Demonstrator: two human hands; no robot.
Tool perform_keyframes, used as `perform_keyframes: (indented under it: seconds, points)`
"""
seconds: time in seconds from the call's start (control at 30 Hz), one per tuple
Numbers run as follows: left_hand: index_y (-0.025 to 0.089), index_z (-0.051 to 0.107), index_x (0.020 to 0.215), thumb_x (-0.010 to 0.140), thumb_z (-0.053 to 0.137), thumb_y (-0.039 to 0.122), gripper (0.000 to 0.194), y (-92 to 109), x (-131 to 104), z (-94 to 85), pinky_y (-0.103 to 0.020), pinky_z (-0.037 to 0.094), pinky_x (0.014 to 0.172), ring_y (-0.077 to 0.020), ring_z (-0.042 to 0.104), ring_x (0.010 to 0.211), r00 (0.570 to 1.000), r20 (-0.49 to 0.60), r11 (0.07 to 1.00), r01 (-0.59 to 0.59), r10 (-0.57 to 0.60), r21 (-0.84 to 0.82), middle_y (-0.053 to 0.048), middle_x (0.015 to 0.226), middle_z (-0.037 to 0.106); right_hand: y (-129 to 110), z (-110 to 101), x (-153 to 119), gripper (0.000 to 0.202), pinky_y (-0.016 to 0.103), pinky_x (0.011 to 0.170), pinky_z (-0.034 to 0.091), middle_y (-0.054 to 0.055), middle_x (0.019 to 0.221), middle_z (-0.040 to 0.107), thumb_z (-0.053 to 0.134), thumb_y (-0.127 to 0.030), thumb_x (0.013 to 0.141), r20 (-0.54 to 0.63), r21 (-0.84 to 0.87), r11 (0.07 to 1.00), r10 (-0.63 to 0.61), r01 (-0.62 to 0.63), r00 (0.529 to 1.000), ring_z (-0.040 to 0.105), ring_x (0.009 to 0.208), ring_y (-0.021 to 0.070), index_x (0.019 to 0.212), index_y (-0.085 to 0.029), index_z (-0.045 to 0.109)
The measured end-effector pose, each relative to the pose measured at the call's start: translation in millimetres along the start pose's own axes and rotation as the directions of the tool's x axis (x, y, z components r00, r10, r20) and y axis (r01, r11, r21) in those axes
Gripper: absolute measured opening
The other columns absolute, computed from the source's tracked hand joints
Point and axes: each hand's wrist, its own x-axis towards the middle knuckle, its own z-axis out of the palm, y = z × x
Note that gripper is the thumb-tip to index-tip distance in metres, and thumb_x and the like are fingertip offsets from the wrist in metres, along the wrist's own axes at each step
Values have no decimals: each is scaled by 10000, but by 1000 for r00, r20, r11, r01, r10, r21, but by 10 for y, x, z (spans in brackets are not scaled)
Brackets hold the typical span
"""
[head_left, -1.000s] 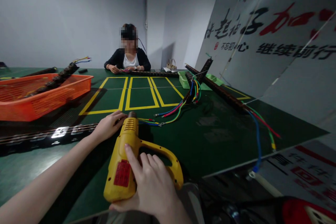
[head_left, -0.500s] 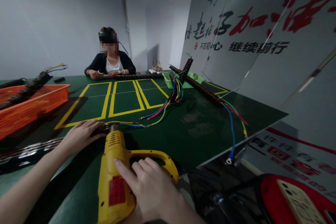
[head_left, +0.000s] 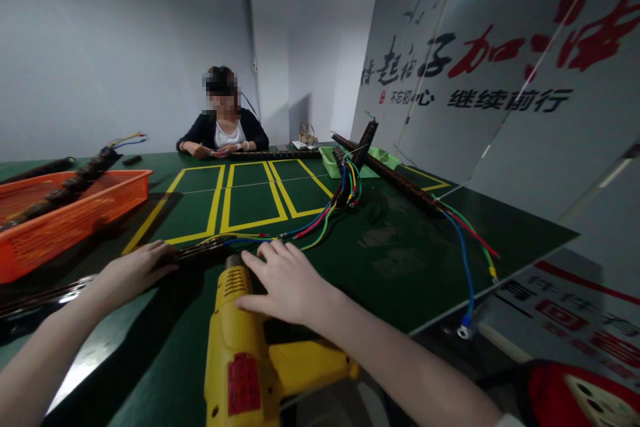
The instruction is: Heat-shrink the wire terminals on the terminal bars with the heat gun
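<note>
Yellow heat gun [head_left: 245, 353] lies on the green tabletop [head_left: 400, 240] at bottom centre, nozzle pointing away from the camera; its rear end is cut off by the lower frame edge, and the red label on its body is too blurred to read. Part of the handle is hidden under the right forearm.

Right hand [head_left: 285, 283] is open, palm down, fingers spread forward, resting over the front of the heat gun body just behind the nozzle; not gripping. Forearm enters from lower right, crossing above the handle.

Left hand [head_left: 133, 273] is open and flat, palm down, pressed on a long dark cable strip [head_left: 200, 252] that runs along the tabletop; the strip's left part is dark, glossy and hard to make out, running out of frame at the left. Coloured wires [head_left: 310, 223] fan out from the strip's end just ahead of the nozzle.

Orange basket [head_left: 75, 220] sits at left, cut by the frame edge, with another dark strip inside. More strips with coloured wires lie at right near a green tray [head_left: 335, 163]. A person [head_left: 223, 130] sits at the far end, hands on the tabletop. Red object at the bottom right corner is cut off, unclear.
</note>
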Motion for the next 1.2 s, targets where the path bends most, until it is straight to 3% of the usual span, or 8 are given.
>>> perform_keyframes:
  seconds: [0.13,0.33,0.47,0.57,0.77,0.93,1.1,1.2]
  points:
    - [195,565,994,900,398,431,303,67,50,-1,-306,532,725,-194,640,816,999,51,999,-20,18,40,-71,959,624,134,254,422,692,394,942,381,139,1221,525,489,-587,843,-34,-86,994,-65,62,997,445,1148,266,1340,-117,388]
    - [144,510,1113,936,303,443,404,357,122,-180,-373,496,836,-238,599,944,969,-174,974,-144,175,173,-133,1104,584,356,338,750,671,375,845,429,126,1083,581,642,-414,793,-52,-186,978,-107,96,993,531,1025,264,1299,-66,373]
    - [126,508,1128,933,361,381,353,546,122,-282,-371,484,832,-245,598,937,914,-300,946,-201,275,254,-145,1096,595,405,246,803,546,320,676,450,84,1000,596,598,-531,801,-65,-200,975,-113,98,991,601,866,229,1120,-107,469]
    - [140,467,1205,919,418,334,349,632,123,-321,-395,472,872,-258,589,980,894,-348,948,-204,283,246,-146,1123,589,394,119,801,600,297,606,431,56,994,606,521,-621,814,-66,-208,971,-131,115,989,621,791,204,1160,-136,448]
    - [269,271,1412,859,544,224,618,794,82,-449,-425,461,915,-271,552,1083,840,-503,974,-115,202,197,-125,1245,538,433,-324,845,499,299,670,409,60,997,641,478,-486,899,-52,-297,941,-184,160,982,623,837,210,1300,-195,421]
    - [336,218,1439,807,604,188,755,816,14,-500,-439,466,904,-274,558,1074,747,-639,974,-50,183,221,-90,1243,560,736,-705,795,507,304,720,420,52,1008,668,528,-494,872,-147,-348,938,-63,8,987,634,860,214,1299,-226,471]
    - [255,260,1415,810,569,134,690,691,35,-431,-394,484,872,-244,580,1012,786,-542,940,-139,296,312,-100,1180,591,1140,-1005,560,500,293,746,443,16,1017,692,620,-488,804,-292,-326,926,90,-188,952,650,896,207,1249,-275,544]
    - [225,339,1344,831,535,137,557,628,43,-395,-403,489,874,-245,576,1023,805,-538,956,-119,250,266,-111,1185,576,1433,-1124,403,499,286,709,462,5,898,708,695,-486,724,-422,-231,859,334,-456,843,661,840,209,1174,-291,606]
